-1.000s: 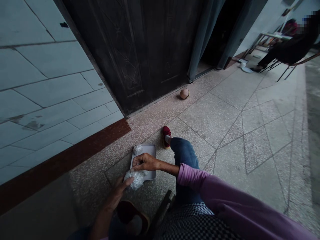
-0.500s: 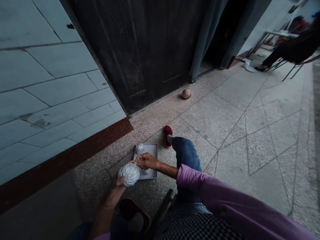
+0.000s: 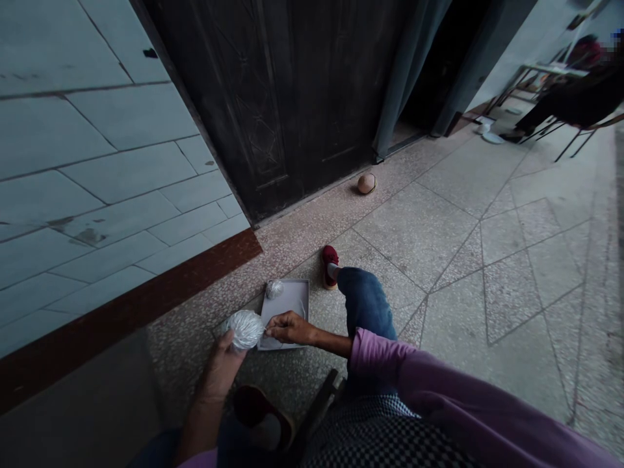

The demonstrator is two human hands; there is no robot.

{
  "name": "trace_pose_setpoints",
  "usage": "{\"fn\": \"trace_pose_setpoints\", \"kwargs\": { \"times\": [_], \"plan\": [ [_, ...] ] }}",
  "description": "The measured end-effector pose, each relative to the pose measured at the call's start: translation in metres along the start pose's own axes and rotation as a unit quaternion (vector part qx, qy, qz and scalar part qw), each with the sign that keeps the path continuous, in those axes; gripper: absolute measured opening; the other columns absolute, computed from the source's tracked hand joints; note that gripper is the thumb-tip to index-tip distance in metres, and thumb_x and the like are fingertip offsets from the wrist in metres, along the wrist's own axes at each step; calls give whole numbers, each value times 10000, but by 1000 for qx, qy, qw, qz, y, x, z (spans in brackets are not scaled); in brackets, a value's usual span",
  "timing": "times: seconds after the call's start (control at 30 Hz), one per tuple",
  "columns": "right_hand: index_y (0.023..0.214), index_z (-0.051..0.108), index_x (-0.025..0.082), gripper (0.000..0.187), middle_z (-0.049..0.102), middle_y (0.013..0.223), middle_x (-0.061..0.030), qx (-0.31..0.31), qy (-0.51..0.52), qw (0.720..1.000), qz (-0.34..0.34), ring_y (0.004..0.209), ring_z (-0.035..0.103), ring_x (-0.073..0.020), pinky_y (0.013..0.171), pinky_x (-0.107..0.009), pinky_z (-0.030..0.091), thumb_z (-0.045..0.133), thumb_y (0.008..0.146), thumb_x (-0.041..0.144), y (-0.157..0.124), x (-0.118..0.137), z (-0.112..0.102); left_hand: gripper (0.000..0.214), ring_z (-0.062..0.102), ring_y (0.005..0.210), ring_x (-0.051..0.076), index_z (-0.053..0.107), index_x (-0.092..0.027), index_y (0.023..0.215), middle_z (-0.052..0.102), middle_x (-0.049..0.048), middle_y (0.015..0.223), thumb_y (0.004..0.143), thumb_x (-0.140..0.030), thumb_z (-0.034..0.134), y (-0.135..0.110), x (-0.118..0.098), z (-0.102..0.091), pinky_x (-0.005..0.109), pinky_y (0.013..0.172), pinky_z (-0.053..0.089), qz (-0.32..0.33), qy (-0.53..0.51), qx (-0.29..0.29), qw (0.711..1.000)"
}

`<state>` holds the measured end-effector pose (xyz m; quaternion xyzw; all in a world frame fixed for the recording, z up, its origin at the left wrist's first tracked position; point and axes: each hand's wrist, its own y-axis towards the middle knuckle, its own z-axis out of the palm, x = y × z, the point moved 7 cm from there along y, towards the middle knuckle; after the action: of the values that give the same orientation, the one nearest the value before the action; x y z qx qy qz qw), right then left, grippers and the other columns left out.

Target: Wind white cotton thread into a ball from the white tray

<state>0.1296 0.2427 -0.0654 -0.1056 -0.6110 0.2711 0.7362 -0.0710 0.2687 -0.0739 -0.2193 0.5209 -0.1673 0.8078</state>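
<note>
We take this for a home, probably its porch or passage. Underfoot, speckled terrazzo floor (image 3: 453, 305) cut by dark lines. Pale tiled wall (image 3: 97, 156) above red-brown skirting (image 3: 195, 278). Dark panelled door (image 3: 302, 97); curtain (image 3: 409, 71) hanging by an open doorway (image 3: 436, 81). Farther along we note a person (image 3: 570, 97) in dark clothes, seated near a table (image 3: 560, 69).

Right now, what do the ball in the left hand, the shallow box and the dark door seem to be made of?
The ball: probably synthetic yarn or plastic twine, slightly shiny, since its white windings catch the light.
The shallow box: perhaps cardboard, smooth and pale, with thin, straight walls.
The dark door: metal or wood, I cannot tell; its dull surface shows patterned panels.
</note>
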Motion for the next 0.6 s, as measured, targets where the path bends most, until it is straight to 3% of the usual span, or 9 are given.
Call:
{"fn": "trace_pose_setpoints", "kwargs": {
  "times": [0.17, 0.27, 0.4, 0.6],
  "plan": [
    [755, 720, 196, 544, 597, 635, 17, -24, -19, 1000, 7, 547, 462, -100, 611, -324, 384, 812, 1275, 65, -4, -13, -5, 682, 851, 1544, 571, 957, -193, 1208, 990, 174, 1231, 600, -460, 1112, -21, -5, 23, 617, 1262, 780, -17, 42, -38, 998],
    [743, 727, 191, 560, 595, 623, 20, -34, -32, 999, 4, 541, 485, -102, 643, -327, 426, 779, 1264, -8, -6, -16, -7, 653, 874, 1506, 555, 949, -203, 1190, 985, 154, 1156, 614, -461, 1116, -26, -11, 30, 597, 1226, 798, -22, 43, -48, 998],
    [759, 766, 187, 557, 559, 595, 38, -13, -67, 997, -35, 513, 468, -84, 626, -297, 421, 756, 1271, -31, -7, -17, -1, 594, 910, 1437, 518, 938, -233, 1126, 985, 137, 1122, 622, -451, 1163, -24, -18, 28, 562, 1165, 826, -32, 46, -59, 997],
    [818, 799, 178, 535, 640, 647, 19, -6, -142, 988, -56, 530, 532, -69, 599, -239, 455, 717, 1339, 88, -8, -29, 7, 508, 902, 1434, 518, 801, -269, 869, 969, 116, 1054, 623, -512, 1172, -18, -9, 15, 560, 1188, 812, -53, 93, -56, 993]
  ]
}}
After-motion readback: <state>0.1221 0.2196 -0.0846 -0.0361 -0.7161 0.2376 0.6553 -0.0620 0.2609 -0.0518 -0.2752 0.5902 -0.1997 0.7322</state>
